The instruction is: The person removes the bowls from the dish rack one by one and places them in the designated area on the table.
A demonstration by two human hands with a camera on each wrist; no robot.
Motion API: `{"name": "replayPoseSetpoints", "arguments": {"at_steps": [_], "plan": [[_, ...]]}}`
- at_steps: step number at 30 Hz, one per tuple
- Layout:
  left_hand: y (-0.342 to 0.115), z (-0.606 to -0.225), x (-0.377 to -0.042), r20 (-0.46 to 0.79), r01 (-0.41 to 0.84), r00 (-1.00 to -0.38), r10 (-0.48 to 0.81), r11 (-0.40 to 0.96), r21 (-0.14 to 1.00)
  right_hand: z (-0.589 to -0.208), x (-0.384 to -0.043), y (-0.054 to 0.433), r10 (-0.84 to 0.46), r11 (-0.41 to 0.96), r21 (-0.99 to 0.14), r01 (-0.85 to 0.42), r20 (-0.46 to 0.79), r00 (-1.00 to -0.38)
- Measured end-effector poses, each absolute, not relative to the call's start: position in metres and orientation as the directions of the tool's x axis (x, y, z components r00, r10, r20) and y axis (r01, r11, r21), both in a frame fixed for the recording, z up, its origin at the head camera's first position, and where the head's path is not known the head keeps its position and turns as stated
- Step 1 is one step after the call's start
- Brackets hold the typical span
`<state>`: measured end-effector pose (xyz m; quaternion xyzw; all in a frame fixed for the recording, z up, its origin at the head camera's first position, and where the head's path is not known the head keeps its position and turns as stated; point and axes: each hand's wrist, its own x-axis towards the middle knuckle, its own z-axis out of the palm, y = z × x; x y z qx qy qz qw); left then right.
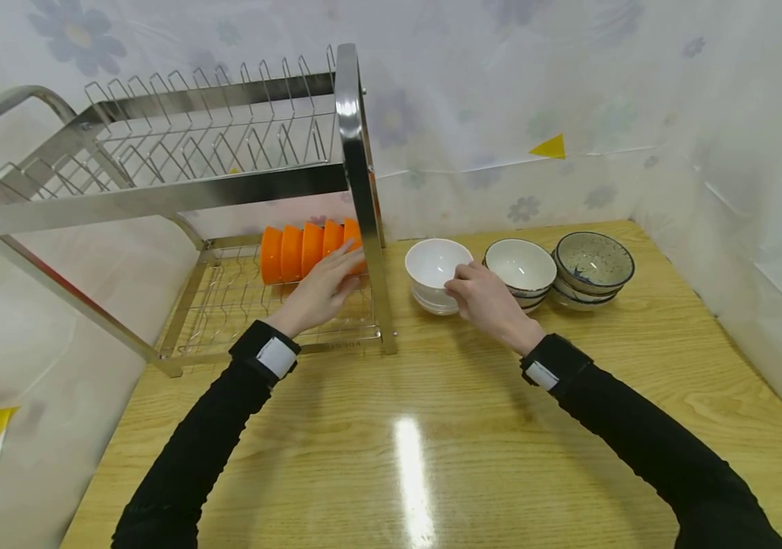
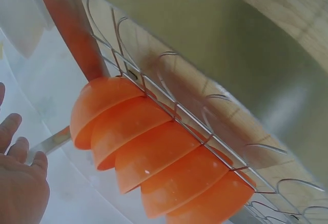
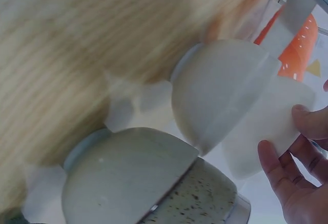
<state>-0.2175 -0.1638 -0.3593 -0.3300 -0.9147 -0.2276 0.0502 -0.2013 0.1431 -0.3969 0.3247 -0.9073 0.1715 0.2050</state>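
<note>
My left hand (image 1: 318, 291) reaches into the lower level of the rack, beside a row of orange bowls (image 1: 291, 255) standing on edge. In the left wrist view, its straight, spread fingers (image 2: 19, 149) are apart from the bowls. On the table to the rack's right, my right hand (image 1: 490, 303) pinches the rim of the upper white bowl (image 1: 432, 263). The right wrist view shows that bowl (image 3: 256, 126) between thumb and fingers, over another white bowl (image 3: 220, 85). Part of the rim lies hidden behind the fingers.
A metal dish rack (image 1: 158, 200) with wire slots on two levels stands at the left. Right of the white bowls are a stack of dark-rimmed cream bowls (image 1: 520, 265) and a stack of speckled bowls (image 1: 593, 261). Patterned sheeting (image 1: 459, 114) hangs behind the wooden table (image 1: 501, 457).
</note>
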Motion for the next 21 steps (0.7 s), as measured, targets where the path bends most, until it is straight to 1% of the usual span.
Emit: {"name": "replayPoseSetpoints", "arguments": {"at_steps": [7,14,21], "plan": [[-0.170,-0.362,-0.217,0.229,0.616,-0.785,0.575,0.685,0.390,-0.402,-0.198,0.145,-0.528,0.738,-0.181,-0.650,0.446,-0.723],[-0.174,-0.362,-0.217,0.199,0.584,-0.807,0.556,0.701,0.409,-0.408,-0.198,0.146,-0.545,0.755,-0.146,-0.639,0.402,-0.735],[-0.176,-0.364,-0.217,0.181,0.568,-0.819,0.544,0.725,0.390,-0.412,-0.199,0.147,-0.551,0.764,-0.132,-0.632,0.375,-0.745]]}}
